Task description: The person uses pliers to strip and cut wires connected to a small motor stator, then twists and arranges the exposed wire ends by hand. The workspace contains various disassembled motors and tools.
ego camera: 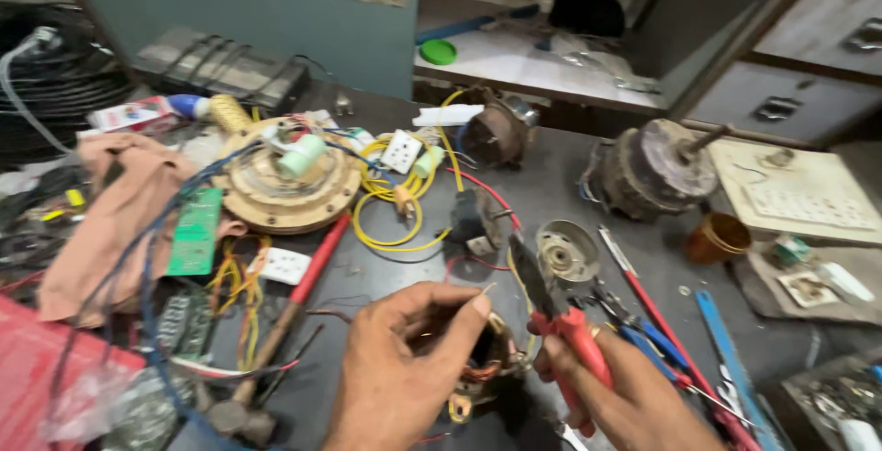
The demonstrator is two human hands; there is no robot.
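Note:
My left hand (404,359) grips a small motor stator with copper windings (487,359) low in the middle, thumb and forefinger pinched on a thin wire near its top. My right hand (634,396) holds red-handled pliers (560,318), their dark jaws pointing up and left, close above the stator. A yellow wire end (457,407) hangs below the stator.
The dark workbench (551,185) is cluttered: a round tan fan motor (289,180) with coloured wires, a green circuit board (195,231), a red-handled hammer (285,313), a round metal bearing cover (567,251), a rusty motor (657,171), a brown cup (717,237), screwdrivers (661,332) at right.

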